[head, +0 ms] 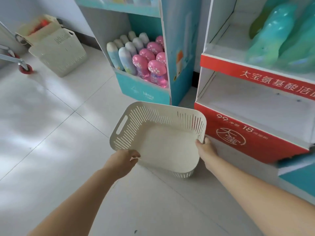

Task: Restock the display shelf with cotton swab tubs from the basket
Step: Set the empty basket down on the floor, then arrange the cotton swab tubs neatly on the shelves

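A cream slotted plastic basket (129, 126) is tilted above the tiled floor, and its inside shows no tubs. My left hand (125, 158) grips its near left rim. My right hand (205, 148) grips its near right corner, thumb inside and fingers outside. Right beside the basket stands the red and white display shelf (238, 135). Its lower tier (252, 106) is bare, and its upper tier holds blurred teal-green packages (276, 40). No cotton swab tubs are in view.
A teal cardboard stand (144, 92) behind the basket holds pink-capped and pale blue bottles (144, 60). A second cream basket (59, 51) sits at the far left by a cart wheel (25, 68). Pale floor tiles stretch out to the left.
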